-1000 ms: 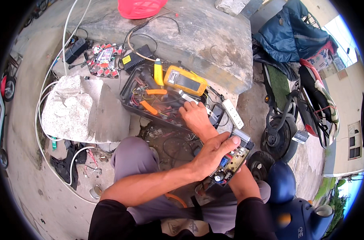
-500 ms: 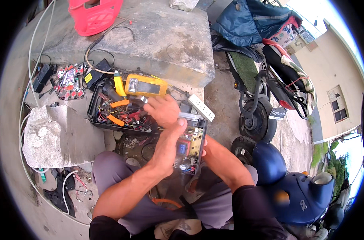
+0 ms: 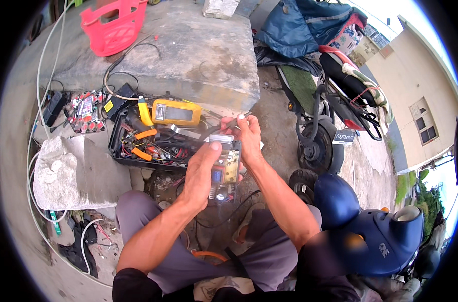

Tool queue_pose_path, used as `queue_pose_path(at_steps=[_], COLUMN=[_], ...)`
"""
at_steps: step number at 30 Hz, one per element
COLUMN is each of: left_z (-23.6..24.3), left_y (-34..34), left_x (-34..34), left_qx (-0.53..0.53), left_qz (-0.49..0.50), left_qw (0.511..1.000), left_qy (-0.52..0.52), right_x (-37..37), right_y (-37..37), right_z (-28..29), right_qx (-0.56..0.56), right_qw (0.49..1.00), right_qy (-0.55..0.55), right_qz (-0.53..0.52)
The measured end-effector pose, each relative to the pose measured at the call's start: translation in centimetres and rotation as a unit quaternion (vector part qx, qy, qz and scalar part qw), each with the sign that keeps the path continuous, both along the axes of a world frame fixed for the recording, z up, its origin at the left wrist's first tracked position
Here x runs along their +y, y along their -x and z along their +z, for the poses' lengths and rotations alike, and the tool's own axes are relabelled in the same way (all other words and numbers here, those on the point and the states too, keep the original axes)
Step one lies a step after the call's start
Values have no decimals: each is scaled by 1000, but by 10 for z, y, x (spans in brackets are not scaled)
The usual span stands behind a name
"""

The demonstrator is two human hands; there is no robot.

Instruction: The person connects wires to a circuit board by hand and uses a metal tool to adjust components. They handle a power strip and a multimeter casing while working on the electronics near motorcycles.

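Note:
My left hand (image 3: 200, 173) grips an open electronic circuit board (image 3: 227, 171) with a yellowish board and a blue part, held upright over my knees. My right hand (image 3: 247, 135) is at the board's top edge and pinches a thin dark tool or probe (image 3: 228, 123) with a black wire running from it. Just beyond the hands lies a black tray (image 3: 119, 151) of tools with orange-handled pliers (image 3: 144, 135) and a yellow multimeter (image 3: 176, 112) resting on its far rim.
A concrete slab (image 3: 188, 55) lies beyond the tray with a pink basket (image 3: 113, 30) on it. A grey stone block (image 3: 73, 173) sits at left, a pack of battery cells (image 3: 85, 111) behind it. Scooters (image 3: 339, 100) and a blue one (image 3: 375, 231) stand at right.
The view has tilted, shifting the scene lower. My left hand raised the board from my right knee toward the middle; my right hand left the tray and now holds a probe at the board's top.

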State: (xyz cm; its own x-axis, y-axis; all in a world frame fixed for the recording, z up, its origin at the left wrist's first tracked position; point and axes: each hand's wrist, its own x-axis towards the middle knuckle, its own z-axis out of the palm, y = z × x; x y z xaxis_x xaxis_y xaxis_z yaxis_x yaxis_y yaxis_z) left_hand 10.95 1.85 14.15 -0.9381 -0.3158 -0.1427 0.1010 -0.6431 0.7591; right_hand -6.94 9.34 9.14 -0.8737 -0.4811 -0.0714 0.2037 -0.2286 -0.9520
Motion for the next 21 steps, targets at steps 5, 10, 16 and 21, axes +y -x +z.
queue_pose_path(at_steps=[5, 10, 16, 21], left_z=[-5, -14, -26, -57], left_y=[8, 16, 28, 43], left_x=[-1, -1, 7, 5], left_qx=[-34, -56, -44, -46], left_qz=[15, 19, 59, 77], left_qw=[998, 997, 992, 980], left_qy=[42, 54, 106, 178], right_x=[80, 148, 162, 173], right_y=[15, 16, -47, -65], right_z=[9, 51, 77, 34], right_qx=[-109, -202, -214, -112], right_qw=[992, 978, 945, 953], right_qy=[-25, 49, 46, -99], right_qz=[-58, 31, 241, 263])
